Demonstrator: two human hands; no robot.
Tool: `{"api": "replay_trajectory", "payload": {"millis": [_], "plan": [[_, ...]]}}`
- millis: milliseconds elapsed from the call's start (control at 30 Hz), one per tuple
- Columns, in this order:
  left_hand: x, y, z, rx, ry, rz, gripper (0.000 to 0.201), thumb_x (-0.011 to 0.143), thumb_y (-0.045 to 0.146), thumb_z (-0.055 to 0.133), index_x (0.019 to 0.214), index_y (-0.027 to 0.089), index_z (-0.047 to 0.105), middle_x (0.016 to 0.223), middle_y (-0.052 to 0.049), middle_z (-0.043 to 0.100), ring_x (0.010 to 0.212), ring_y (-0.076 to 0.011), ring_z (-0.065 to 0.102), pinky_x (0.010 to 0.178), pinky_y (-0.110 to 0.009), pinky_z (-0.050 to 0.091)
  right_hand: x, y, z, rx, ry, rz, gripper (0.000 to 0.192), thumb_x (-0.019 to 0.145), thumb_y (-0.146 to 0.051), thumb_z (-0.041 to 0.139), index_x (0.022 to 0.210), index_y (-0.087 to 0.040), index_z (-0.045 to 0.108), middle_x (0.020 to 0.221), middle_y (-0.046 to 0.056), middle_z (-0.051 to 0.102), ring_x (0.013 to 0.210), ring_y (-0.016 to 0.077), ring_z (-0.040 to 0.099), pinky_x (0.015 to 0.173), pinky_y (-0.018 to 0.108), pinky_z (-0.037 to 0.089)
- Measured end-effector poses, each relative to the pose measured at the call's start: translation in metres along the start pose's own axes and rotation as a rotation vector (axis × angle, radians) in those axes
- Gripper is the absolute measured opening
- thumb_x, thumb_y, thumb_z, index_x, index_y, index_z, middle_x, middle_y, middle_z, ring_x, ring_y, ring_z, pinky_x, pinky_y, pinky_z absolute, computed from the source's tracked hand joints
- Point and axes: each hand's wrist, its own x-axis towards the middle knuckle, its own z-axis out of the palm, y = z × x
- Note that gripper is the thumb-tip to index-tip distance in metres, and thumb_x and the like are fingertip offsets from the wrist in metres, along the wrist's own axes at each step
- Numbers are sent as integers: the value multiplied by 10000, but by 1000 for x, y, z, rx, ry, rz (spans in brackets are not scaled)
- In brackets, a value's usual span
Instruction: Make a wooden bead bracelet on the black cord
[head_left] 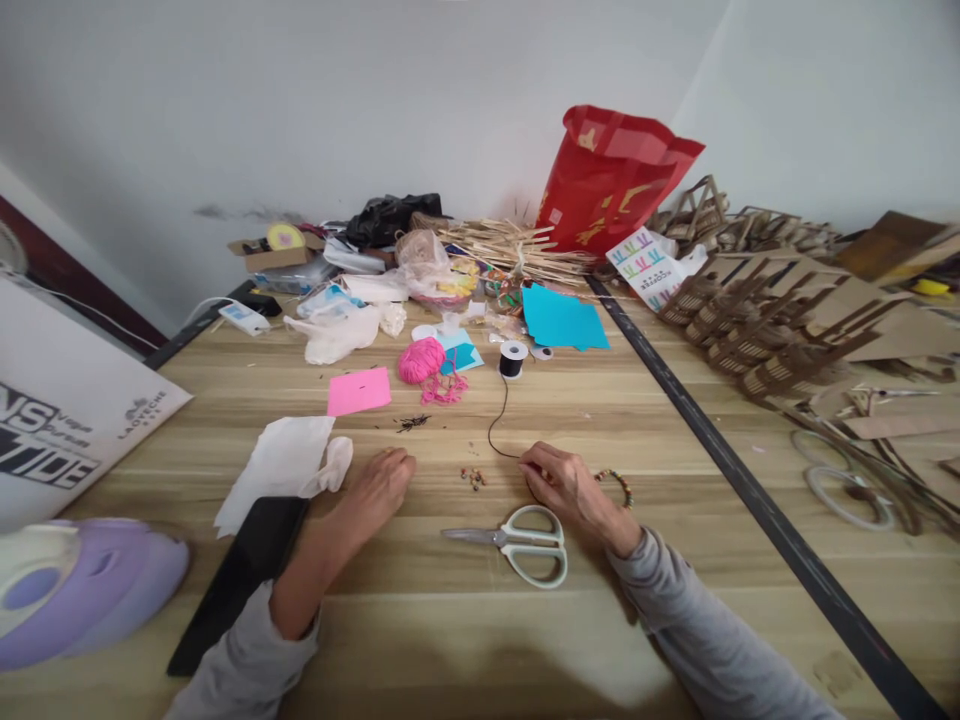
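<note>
Head view: right hand (571, 490) fingers pinching black cord (497, 425), its length toward the far spool (513, 358).

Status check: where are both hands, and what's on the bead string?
Left hand flat on table, empty. Right hand pinching black cord, beaded string trailing behind. Loose beads between hands; scissors close below.

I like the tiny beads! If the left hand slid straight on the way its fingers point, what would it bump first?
Probably the little dark tangle of thread, lying just beyond the left hand on the table. The loose beads sit off to the side. Depth is hard to judge here.
</note>
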Motion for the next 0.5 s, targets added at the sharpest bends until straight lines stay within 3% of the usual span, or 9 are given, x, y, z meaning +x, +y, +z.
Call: {"api": "replay_trajectory", "payload": {"millis": [100, 267, 333, 500], "plan": [[23, -7, -8, 106, -28, -44, 236, 828, 71, 383, 730, 180, 568, 774, -92, 587, 781, -244, 549, 792, -364, 409, -1, 4, 2, 19, 28, -6, 197, 942, -221, 407, 854, -167, 575, 774, 53, 587, 654, 139, 526, 608, 243, 386], [44, -5, -17, 111, 39, -129, 211, 802, 51, 440, 844, 165, 612, 885, -101, 635, 860, -245, 581, 813, -340, 424, -2, 9, 7, 47, 70, -26, 166, 929, -198, 432, 850, -165, 575, 780, 50, 584, 649, 134, 519, 598, 240, 378], [46, 5, -17, 109, 63, -104, 214, 819, 62, 448, 906, 161, 615, 956, -98, 637, 914, -232, 581, 841, -336, 430, -2, 7, 6, 62, 83, -23, 165, 927, -190, 434, 842, -166, 574, 782, 46, 581, 642, 129, 514, 587, 235, 375], [44, 46, -7, -61, -57, 49, 149, 871, 147, 480, 880, 172, 627, 915, -56, 634, 871, -188, 590, 830, -308, 457, -1, 2, 3, 65, 72, -13, 142, 917, -175, 451, 856, -166, 579, 769, 35, 579, 628, 125, 511, 584, 237, 374]]}}
